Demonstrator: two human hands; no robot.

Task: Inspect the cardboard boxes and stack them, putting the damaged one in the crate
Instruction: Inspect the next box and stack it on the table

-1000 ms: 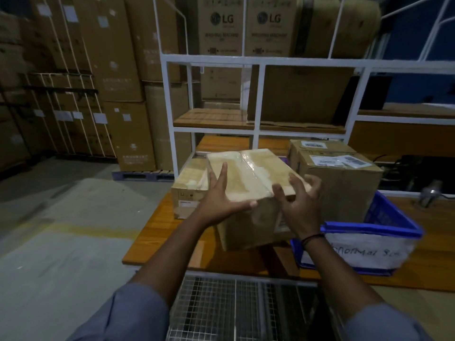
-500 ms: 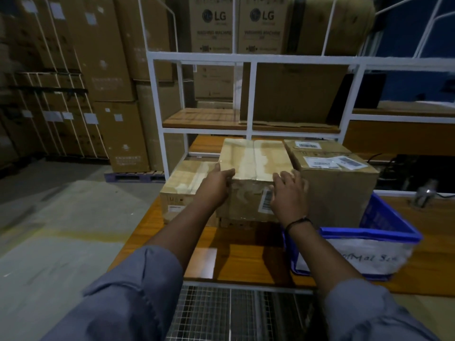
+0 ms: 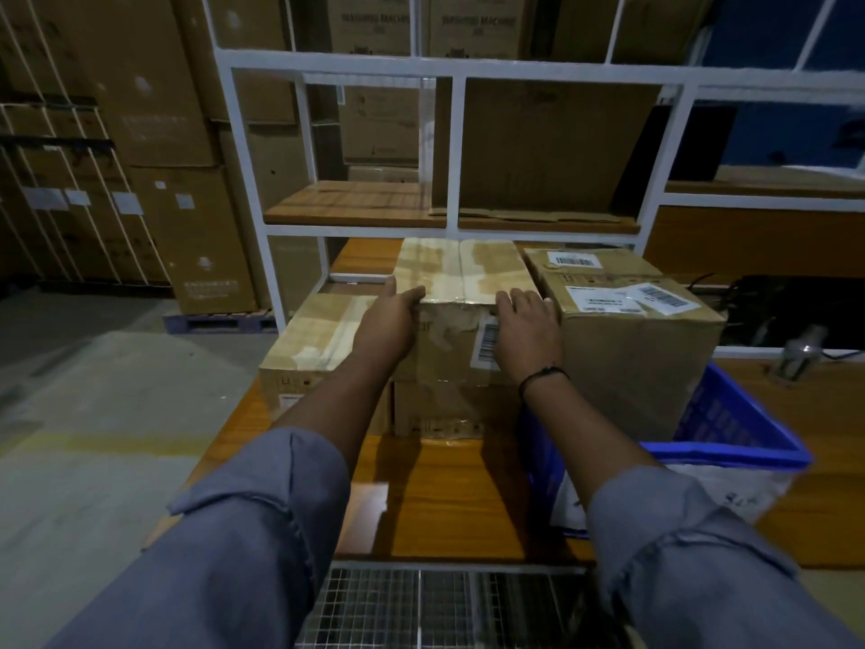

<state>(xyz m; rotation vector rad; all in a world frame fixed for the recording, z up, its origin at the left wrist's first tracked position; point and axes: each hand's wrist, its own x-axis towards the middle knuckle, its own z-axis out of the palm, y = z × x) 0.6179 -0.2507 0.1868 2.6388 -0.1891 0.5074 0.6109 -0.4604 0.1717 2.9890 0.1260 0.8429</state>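
We see our left hand [image 3: 391, 316] laid on the near left corner of the top taped box [image 3: 463, 269], fingers nearly straight across its top edge and thumb up along its left side, not closed round it. Our right hand [image 3: 529, 330] lies flat, fingers spread, against the upper right of that box's front face, just right of a barcode label [image 3: 489, 344]; a dark wristband [image 3: 543, 374] circles that wrist. Neither hand pinches anything.

The top taped box sits squarely on a lower box [image 3: 449, 409], which stands on the wooden worktop [image 3: 444, 503]. A shorter taped box [image 3: 318, 339] stands against the stack's left side. On the right, touching the stack, is a larger labelled box [image 3: 632, 348] with shipping labels on top. Its base is hidden by the rim of the blue crate [image 3: 730, 428], so we cannot tell whether it stands in the crate or behind it. The crate stands on the worktop's right part, with a white sheet on its front wall.

Behind the boxes rises a white rack frame [image 3: 456, 152], and wire mesh [image 3: 421, 606] lies below the worktop's near edge.
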